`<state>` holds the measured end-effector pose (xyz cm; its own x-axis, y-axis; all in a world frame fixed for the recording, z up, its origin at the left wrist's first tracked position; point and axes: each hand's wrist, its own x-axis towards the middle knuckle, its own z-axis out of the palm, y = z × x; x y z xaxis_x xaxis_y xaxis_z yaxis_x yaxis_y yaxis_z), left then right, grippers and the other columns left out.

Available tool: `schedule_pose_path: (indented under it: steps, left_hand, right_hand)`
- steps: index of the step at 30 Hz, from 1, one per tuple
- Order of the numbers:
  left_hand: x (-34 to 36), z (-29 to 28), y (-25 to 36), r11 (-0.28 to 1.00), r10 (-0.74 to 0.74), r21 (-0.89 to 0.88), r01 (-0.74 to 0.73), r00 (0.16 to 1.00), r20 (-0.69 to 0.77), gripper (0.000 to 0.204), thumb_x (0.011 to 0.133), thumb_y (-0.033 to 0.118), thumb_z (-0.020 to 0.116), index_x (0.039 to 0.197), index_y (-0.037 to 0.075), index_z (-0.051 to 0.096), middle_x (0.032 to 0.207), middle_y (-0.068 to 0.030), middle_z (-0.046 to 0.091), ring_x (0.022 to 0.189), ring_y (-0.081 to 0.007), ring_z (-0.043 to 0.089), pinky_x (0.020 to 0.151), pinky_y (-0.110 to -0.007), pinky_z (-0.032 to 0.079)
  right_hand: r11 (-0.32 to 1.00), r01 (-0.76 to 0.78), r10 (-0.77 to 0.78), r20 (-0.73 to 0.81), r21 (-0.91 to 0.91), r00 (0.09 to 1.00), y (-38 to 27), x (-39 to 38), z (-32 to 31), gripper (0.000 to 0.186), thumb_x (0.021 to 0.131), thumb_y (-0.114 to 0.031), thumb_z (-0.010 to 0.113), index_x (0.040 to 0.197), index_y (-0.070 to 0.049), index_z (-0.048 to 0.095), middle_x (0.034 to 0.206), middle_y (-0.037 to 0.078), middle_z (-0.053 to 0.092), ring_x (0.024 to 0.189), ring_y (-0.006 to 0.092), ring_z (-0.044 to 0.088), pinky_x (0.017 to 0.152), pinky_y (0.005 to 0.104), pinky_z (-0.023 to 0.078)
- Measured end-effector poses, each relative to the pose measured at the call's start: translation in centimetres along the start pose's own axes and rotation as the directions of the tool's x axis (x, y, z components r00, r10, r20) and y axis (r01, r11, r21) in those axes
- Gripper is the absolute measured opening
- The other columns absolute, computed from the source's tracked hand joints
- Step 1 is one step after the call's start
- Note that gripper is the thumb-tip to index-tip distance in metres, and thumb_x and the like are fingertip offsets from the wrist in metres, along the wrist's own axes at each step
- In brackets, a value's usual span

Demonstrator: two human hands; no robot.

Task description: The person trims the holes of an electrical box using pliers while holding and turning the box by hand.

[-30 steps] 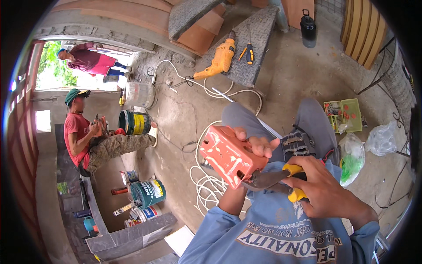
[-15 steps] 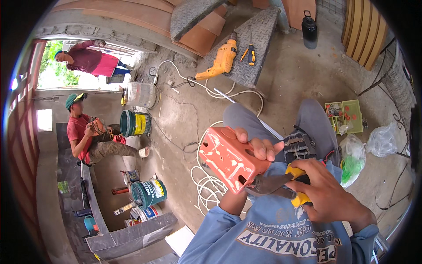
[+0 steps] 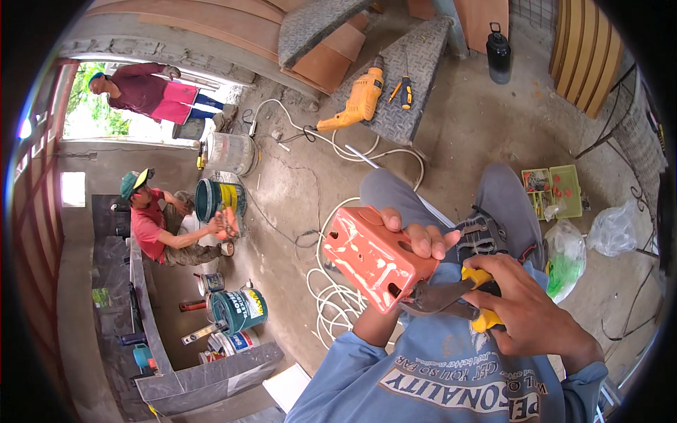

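Observation:
An orange plastic electrical utility box (image 3: 370,257), with slots and glossy reflections, is held up over my lap. My left hand (image 3: 423,240) wraps round it from beneath, its fingers curled over the edge nearest my knees. In my right hand (image 3: 529,303) is a pair of pliers (image 3: 444,296) with yellow and black handles, closed round by the fingers. The dark jaws meet the box's right lower corner, beside a slot; whether they bite on the wall there I cannot make out.
A yellow drill (image 3: 362,99) and a screwdriver (image 3: 405,93) lie on a metal stair tread. White cable (image 3: 331,303) coils on the floor. An open green organizer (image 3: 564,187), plastic bags (image 3: 613,225) and a black bottle (image 3: 498,56) lie right. Two people (image 3: 151,218) work left near buckets (image 3: 240,310).
My hands, the box and the pliers have barely moved. The crouching person in red now leans forward, reaching an orange thing toward the bucket. The person at the opening has shifted slightly.

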<state>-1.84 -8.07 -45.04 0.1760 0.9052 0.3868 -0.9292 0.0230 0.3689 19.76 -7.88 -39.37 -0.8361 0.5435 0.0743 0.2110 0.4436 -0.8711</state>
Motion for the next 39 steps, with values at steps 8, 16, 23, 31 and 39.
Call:
schedule_pose_path:
  steps: [8, 16, 23, 31, 39]
  left_hand:
    - [0.3, 0.0, -0.6, 0.999, 0.028, -0.021, -0.028, 1.000, 0.008, 0.038, 0.087, 0.025, 0.060, 0.120, 0.014, 0.042, 0.106, -0.0118, 0.061, 0.105, -0.0291, 0.053, 0.110, -0.050, 0.025]
    - [0.0, -1.9, -1.2, 0.999, 0.028, -0.034, -0.026, 0.999, 0.046, 0.038, 0.090, 0.025, 0.057, 0.122, 0.014, 0.039, 0.106, -0.0135, 0.059, 0.104, -0.0311, 0.053, 0.110, -0.051, 0.025]
    - [-2.1, -3.4, -1.2, 0.986, 0.053, 0.157, -0.051, 0.999, -0.006, 0.082, 0.061, 0.034, 0.084, 0.122, 0.014, 0.033, 0.106, -0.0157, 0.056, 0.104, -0.0310, 0.054, 0.107, -0.054, 0.025]
    - [-2.7, -3.8, -1.9, 0.972, 0.023, 0.235, 0.000, 0.995, -0.097, 0.085, 0.058, 0.032, 0.086, 0.123, 0.015, 0.033, 0.106, -0.0146, 0.056, 0.102, -0.0292, 0.056, 0.108, -0.055, 0.024]
    - [-3.8, -5.1, 0.3, 0.912, 0.028, 0.407, 0.053, 0.981, -0.190, 0.092, 0.060, 0.028, 0.086, 0.127, 0.013, 0.025, 0.113, -0.0173, 0.052, 0.107, -0.0307, 0.053, 0.108, -0.057, 0.025]
  right_hand:
    - [0.999, 0.001, 0.000, 0.026, -0.051, 1.000, -0.2, 0.0, -1.1, 0.049, 0.057, 0.003, 0.064, 0.106, 0.001, 0.061, 0.123, 0.021, 0.038, 0.114, 0.0387, 0.041, 0.097, 0.0465, 0.034]
    - [0.994, -0.043, 0.051, 0.081, -0.099, 0.995, 0.7, 0.1, -0.9, 0.047, 0.059, -0.002, 0.066, 0.106, -0.003, 0.063, 0.117, 0.019, 0.043, 0.112, 0.0361, 0.044, 0.094, 0.0441, 0.038]
    - [0.985, -0.121, 0.123, 0.004, -0.122, 0.992, 2.3, 0.2, 0.8, 0.035, 0.059, -0.007, 0.071, 0.095, -0.004, 0.069, 0.105, 0.015, 0.050, 0.101, 0.0313, 0.051, 0.083, 0.0380, 0.045]
    - [1.000, -0.009, 0.009, -0.040, 0.010, 0.999, 6.8, 0.0, 3.3, 0.018, 0.061, -0.012, 0.073, 0.072, 0.002, 0.067, 0.089, 0.018, 0.052, 0.076, 0.0342, 0.058, 0.066, 0.0383, 0.048]
    - [0.997, -0.016, 0.015, 0.010, 0.076, 1.000, 7.7, 1.1, 3.3, 0.024, 0.067, -0.014, 0.070, 0.083, 0.004, 0.067, 0.100, 0.022, 0.055, 0.077, 0.0369, 0.062, 0.073, 0.0369, 0.050]
